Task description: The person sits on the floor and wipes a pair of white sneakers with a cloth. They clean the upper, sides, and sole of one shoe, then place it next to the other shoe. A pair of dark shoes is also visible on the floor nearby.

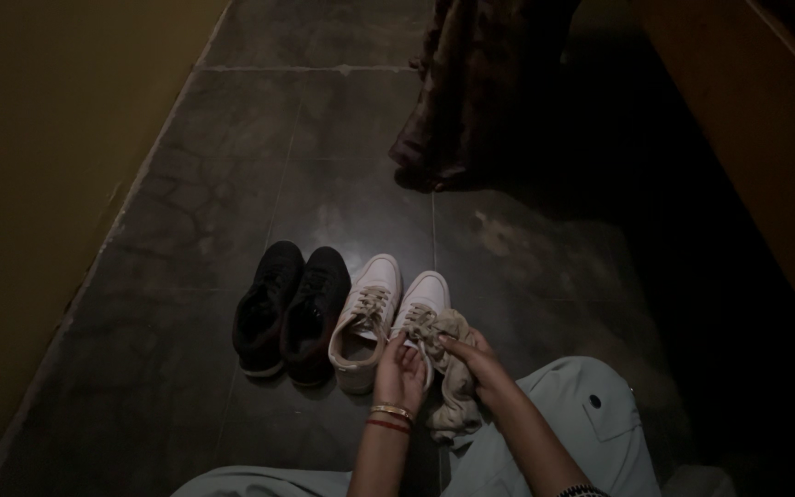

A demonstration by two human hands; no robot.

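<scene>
Pale green trouser legs (591, 414) fill the bottom, at six o'clock. Just above them are the two hands. The left hand (400, 373) wears thin bangles (390, 417), gold and red, at the wrist. Its fingers are half curled and touch the laces of the right white shoe (423, 308). The right hand (473, 361) is closed around a crumpled beige cloth (455, 396) and also pinches at the laces. The cloth hangs down from the hand, beside the shoe at four o'clock.

The left white shoe (365, 322) sits touching its partner, toes pointing to twelve o'clock. At nine o'clock from them stands a pair of black shoes (292, 308), side by side. All four shoes rest on the dark tiled floor (232, 202).

A yellowish wall (39, 138) runs along the left. At twelve o'clock hangs a dark brown cloth (471, 83). At two o'clock is a brown wooden board (766, 138).
</scene>
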